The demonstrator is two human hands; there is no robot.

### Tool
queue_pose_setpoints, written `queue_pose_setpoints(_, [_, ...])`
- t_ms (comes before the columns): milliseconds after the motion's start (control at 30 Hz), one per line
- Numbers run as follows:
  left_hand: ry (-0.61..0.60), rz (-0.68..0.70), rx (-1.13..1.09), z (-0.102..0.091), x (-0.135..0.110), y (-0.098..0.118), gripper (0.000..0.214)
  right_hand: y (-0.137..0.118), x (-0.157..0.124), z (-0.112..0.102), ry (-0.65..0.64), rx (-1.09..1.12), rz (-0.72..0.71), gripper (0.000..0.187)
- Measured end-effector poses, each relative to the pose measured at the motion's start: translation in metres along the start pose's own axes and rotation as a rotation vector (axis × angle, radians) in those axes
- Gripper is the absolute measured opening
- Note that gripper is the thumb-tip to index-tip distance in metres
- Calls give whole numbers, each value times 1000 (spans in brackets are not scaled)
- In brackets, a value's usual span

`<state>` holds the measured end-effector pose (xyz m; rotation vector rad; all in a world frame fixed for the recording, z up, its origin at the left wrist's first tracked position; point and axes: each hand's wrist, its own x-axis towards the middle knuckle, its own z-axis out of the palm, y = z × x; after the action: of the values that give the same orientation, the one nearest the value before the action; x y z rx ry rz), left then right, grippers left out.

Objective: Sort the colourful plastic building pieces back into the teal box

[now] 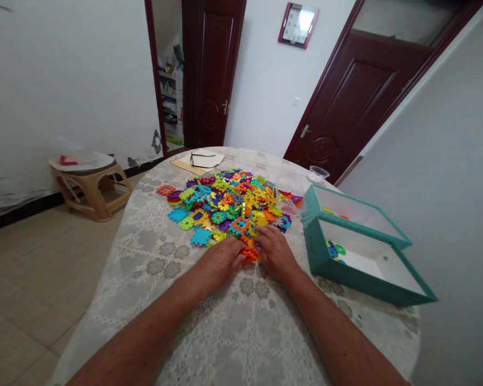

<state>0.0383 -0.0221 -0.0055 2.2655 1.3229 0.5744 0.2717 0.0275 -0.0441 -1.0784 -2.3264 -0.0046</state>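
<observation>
We are facing a grey-white, flower-patterned tabletop bearing a heap of multicoloured toothed plastic pieces. At the heap's near edge, our half-curled left hand and right hand are closely flanking a red-orange toothed plastic cluster; we cannot tell whether they're gripping it.

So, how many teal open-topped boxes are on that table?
2: the nearer box on the right side of the table, and the farther box, possibly a lid, just behind it. No others seem hidden.
</observation>
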Motion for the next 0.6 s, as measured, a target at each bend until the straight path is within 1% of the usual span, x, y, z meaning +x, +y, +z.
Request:
queue_pose_setpoints(100, [-28, -27, 50, -9, -2, -2, 14, 0, -1, 4, -53, -56, 33, 37])
queue_pose_setpoints(167, [-33, -53, 53, -14, -4, -4, 12, -1, -1, 4, -31, -33, 24, 38])
queue_pose_setpoints(233, [-23, -73, 24, -18, -5, -6, 12, -3, 2, 1, 28, 22, 1, 31])
queue_pose_setpoints(300, [-11, -73, -25, -19, -4, -6, 11, -5, 4, -4, 119, 82, -4, 21])
queue_pose_setpoints(367, [-11, -66, -75, -17, -3, -4, 13, -10, 4, -10, 199, 141, 23, 14])
queue_pose_setpoints(400, [-10, -61, -95, -15, -2, -3, 14, -13, 4, -13, 220, 171, 49, 12])
queue_pose_setpoints(467, [-5, -62, -106, -11, -1, -1, 17, -20, 1, -18, 200, 230, 106, 12])
queue_pose_setpoints(533, [5, -76, -62, -8, 0, 0, 18, -27, -2, -20, 120, 268, 135, 14])
queue_pose_setpoints(600, [6, -92, 5, -4, 1, 0, 17, -32, -3, -21, 39, 288, 133, 15])
